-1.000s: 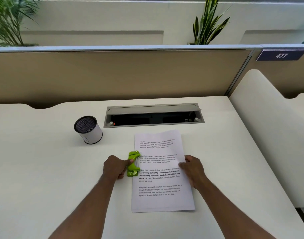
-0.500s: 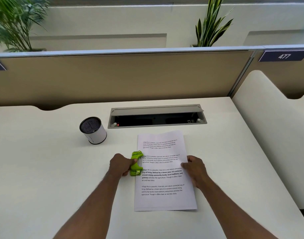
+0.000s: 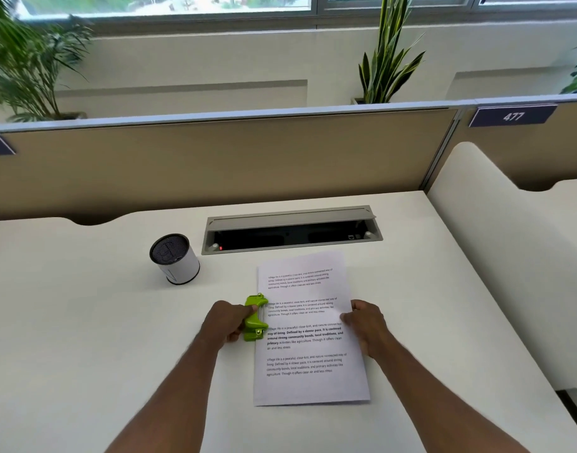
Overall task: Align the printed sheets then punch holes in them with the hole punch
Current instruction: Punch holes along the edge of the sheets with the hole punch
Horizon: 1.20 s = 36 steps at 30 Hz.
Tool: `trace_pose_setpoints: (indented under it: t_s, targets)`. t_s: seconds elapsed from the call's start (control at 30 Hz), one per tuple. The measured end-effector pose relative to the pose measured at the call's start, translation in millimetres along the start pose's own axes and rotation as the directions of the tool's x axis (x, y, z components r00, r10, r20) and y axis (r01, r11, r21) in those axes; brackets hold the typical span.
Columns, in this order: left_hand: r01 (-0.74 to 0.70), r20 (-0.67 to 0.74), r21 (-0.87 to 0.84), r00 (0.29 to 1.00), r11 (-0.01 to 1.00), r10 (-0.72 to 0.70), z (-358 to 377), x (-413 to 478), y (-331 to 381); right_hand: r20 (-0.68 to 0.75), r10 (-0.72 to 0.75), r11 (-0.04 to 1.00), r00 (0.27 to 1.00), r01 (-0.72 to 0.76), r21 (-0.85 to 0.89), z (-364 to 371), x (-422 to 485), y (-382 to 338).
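A stack of white printed sheets (image 3: 308, 384) lies flat on the white desk (image 3: 84, 338), long side running away from me. A small green hole punch (image 3: 255, 317) sits over the middle of the stack's left edge. My left hand (image 3: 226, 322) is closed around the punch, thumb on top of its handle. On the opposite side, my right hand (image 3: 365, 323) presses its fingers down on the right edge of the sheets at about the same height.
A white cylindrical cup with a black mesh top (image 3: 175, 258) stands left of the sheets. An open grey cable tray (image 3: 292, 230) is set into the desk behind them. A tan partition (image 3: 215, 158) backs the desk; a cream divider (image 3: 496, 256) rises on the right.
Both hands, the punch and the sheets hold their places. The camera has tilted upward, so more of the wall, plants and windows shows.
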State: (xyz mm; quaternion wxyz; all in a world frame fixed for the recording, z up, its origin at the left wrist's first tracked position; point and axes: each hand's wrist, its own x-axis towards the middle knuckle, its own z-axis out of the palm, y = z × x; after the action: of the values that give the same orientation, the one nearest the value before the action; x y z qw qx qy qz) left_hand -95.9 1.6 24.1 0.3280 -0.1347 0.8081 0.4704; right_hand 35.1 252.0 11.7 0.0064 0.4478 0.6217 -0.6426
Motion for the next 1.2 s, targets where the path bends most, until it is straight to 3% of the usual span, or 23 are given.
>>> trace_pose_setpoints:
  t_s: [0.23, 0.33, 0.43, 0.5, 0.57, 0.67, 0.8, 1.0, 1.2]
  targets:
    - [-0.073, -0.065, 0.194, 0.994, 0.978, 0.087, 3, -9, 4, -0.062, 0.042, 0.999, 0.997, -0.041, 0.025, -36, 7, -9]
    - [-0.061, -0.143, 0.373, 0.982, 0.926, 0.122, 7, -18, 15, -0.071, 0.049, 0.997, 0.996, -0.044, 0.063, -64, 14, -15]
    - [-0.163, -0.265, 0.603, 0.882, 0.781, 0.389, 33, -30, 35, -0.079, 0.043, 0.996, 0.996, -0.036, 0.082, -91, 22, -20]
    - [-0.307, -0.207, 0.547, 0.852, 0.779, 0.481, 62, -38, 52, -0.093, 0.048, 0.996, 0.995, -0.040, 0.082, -105, 26, -25]
    - [-0.358, -0.078, 0.462, 0.895, 0.811, 0.439, 96, -45, 64, -0.080, 0.063, 0.994, 0.995, -0.055, 0.097, -117, 28, -29]
    - [-0.281, 0.007, 0.294, 0.956, 0.913, 0.292, 137, -50, 67, -0.033, 0.073, 0.993, 0.997, -0.069, 0.095, -132, 31, -34]
    - [-0.177, -0.014, 0.116, 0.984, 0.977, 0.180, 167, -49, 64, -0.045, 0.067, 0.997, 0.997, -0.065, 0.039, -153, 38, -38]
    - [-0.234, -0.022, 0.131, 0.971, 0.963, 0.239, 199, -47, 81, -0.165, -0.006, 0.998, 0.986, -0.003, -0.057, -177, 55, -45]
    - [-0.206, -0.055, 0.173, 0.974, 0.963, 0.218, 229, -46, 104, -0.269, -0.101, 0.958, 0.958, 0.021, -0.286, -185, 73, -49]
